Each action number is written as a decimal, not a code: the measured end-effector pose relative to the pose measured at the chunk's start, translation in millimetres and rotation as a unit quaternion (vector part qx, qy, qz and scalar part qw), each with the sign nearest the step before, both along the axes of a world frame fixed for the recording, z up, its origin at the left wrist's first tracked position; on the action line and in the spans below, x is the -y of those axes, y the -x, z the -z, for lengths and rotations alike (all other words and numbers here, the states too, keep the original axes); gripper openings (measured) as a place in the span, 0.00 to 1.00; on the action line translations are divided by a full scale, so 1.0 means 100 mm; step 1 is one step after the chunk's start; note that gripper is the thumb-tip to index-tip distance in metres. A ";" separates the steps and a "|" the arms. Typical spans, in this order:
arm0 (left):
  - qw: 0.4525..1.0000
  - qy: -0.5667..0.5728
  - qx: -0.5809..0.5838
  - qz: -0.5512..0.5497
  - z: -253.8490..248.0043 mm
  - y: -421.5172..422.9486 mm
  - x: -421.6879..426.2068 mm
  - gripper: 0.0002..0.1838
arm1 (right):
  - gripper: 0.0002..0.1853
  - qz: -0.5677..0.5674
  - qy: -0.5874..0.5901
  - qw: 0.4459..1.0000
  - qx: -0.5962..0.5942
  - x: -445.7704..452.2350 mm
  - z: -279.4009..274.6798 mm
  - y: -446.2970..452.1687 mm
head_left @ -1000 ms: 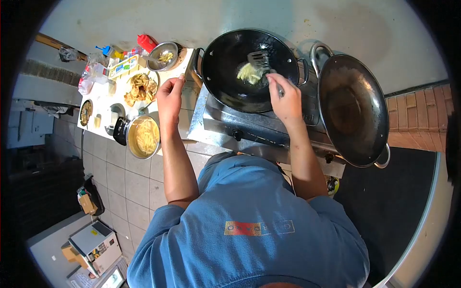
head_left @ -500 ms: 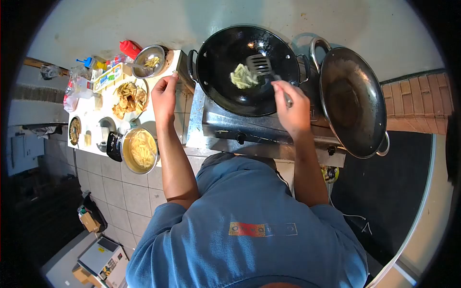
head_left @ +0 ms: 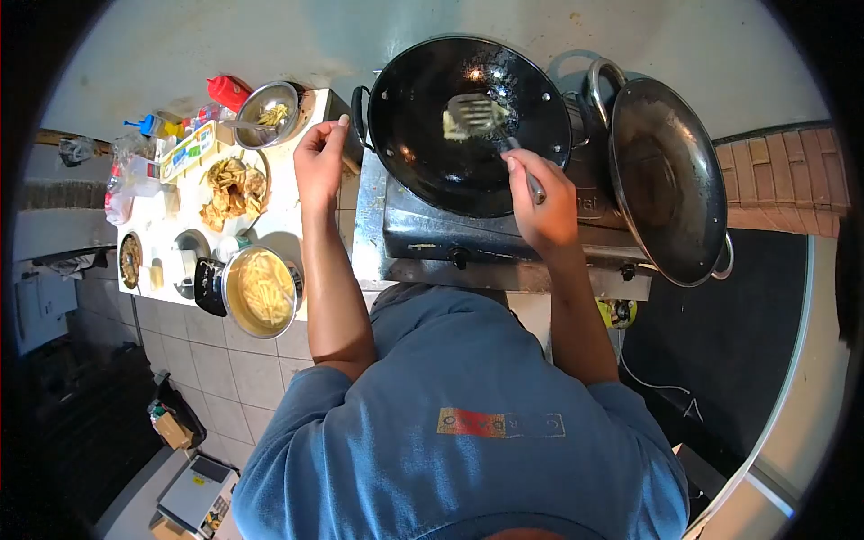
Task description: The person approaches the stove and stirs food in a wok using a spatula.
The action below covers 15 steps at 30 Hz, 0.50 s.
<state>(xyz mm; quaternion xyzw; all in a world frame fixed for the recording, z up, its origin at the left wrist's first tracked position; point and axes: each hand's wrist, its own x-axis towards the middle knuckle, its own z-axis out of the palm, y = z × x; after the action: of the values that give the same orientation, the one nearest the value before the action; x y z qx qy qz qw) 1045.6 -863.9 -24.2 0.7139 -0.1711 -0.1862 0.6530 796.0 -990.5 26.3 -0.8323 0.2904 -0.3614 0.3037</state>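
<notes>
My right hand (head_left: 547,202) is closed around the handle of a slotted spatula (head_left: 475,110). The spatula's metal head lies over pale cut strips of food (head_left: 456,126), partly hiding them, inside a black wok (head_left: 441,180). The wok sits on a steel gas stove (head_left: 423,236). Just left of the wok, my left hand (head_left: 319,166) has its fingers curled in and its thumb pointing toward the wok's left handle (head_left: 358,115). I see nothing in that hand, and it looks apart from the handle.
A second wok (head_left: 666,189) leans at the right of the stove. On the left table stand a pot of pale strips in liquid (head_left: 261,292), a plate of browned pieces (head_left: 236,189), a metal bowl (head_left: 270,103) and a red squeeze bottle (head_left: 228,92).
The spatula head has moved onto the food strips, which now sit higher in the wok and are partly covered. My left hand has come closer to the wok's left handle.
</notes>
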 end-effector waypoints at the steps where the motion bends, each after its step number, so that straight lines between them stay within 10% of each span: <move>1: 1.000 0.004 0.008 0.001 -0.01 0.00 0.00 0.13 | 0.06 -0.006 -0.028 1.000 0.005 -0.02 -0.01 0.00; 15: 0.999 0.026 0.013 0.022 -0.11 -0.01 0.03 0.11 | 0.06 -0.009 -0.039 0.999 0.019 0.06 -0.11 0.04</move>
<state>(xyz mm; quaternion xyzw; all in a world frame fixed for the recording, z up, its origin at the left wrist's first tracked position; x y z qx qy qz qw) 1046.9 -866.7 -13.2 0.6950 -0.2003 -0.1867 0.6648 791.9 -996.4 37.1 -0.8154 0.2908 -0.3626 0.3450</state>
